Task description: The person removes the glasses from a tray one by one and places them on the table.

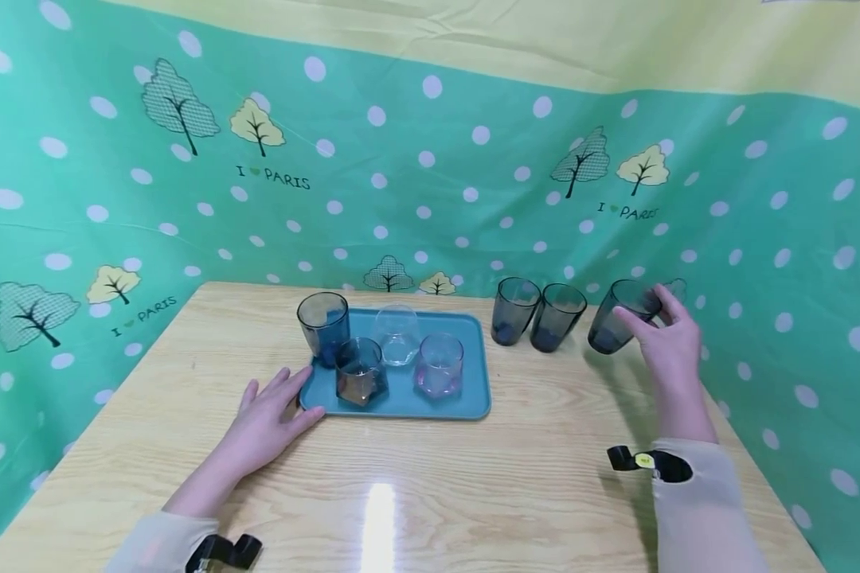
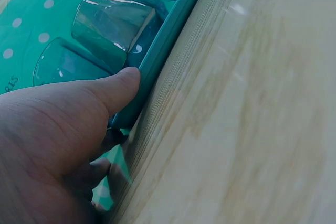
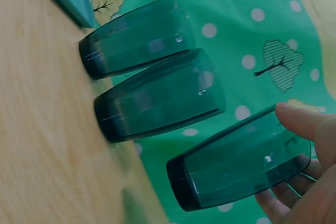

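Note:
My right hand holds a tall dark grey tumbler near its rim, thumb on one side and fingers on the other. In the right wrist view this tumbler stands apart from two matching tumblers. At the left front corner of the blue tray, my left hand touches the edge with fingers spread. Its thumb lies against the tray's rim in the left wrist view. On the tray are a dark tumbler, a short brownish glass, a clear glass and a pinkish glass.
Two dark tumblers, one left and one right, stand close together between the tray and my right hand. A green dotted cloth hangs behind and beside the wooden table. Light reflects off the table's front part.

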`<control>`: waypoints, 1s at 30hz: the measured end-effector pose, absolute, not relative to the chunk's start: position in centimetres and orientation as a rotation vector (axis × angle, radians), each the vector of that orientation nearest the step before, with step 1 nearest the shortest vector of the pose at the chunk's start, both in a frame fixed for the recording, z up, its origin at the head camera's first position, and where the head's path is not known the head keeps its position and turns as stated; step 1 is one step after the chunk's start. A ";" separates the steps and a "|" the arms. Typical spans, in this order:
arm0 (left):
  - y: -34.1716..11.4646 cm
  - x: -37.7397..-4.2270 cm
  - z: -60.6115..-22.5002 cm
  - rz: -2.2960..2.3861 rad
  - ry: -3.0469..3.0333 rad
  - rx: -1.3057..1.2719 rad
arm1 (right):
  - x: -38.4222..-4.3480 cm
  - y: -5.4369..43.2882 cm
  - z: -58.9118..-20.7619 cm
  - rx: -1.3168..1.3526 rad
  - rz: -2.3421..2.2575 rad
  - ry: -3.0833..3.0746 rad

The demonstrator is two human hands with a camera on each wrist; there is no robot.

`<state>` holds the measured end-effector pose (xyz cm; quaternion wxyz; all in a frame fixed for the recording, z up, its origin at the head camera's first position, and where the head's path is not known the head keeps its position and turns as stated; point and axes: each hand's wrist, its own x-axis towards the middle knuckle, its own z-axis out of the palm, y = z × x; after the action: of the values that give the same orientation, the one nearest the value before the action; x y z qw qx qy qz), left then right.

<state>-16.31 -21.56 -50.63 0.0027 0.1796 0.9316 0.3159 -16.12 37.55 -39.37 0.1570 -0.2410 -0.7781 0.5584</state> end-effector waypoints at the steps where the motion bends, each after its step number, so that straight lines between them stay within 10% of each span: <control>1: -21.5 -16.3 -50.6 0.990 2.923 0.564 | -16.2 37.6 -39.6 -0.687 1.591 -2.230; 30: -21.2 -16.0 -50.5 0.962 2.952 0.544 | -18.3 37.6 -43.6 -0.686 1.671 -2.195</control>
<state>-16.03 -21.20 -50.46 -0.0051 0.1724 0.9365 0.3054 -18.30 37.59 -43.58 0.1489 -0.2387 -0.7634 0.5814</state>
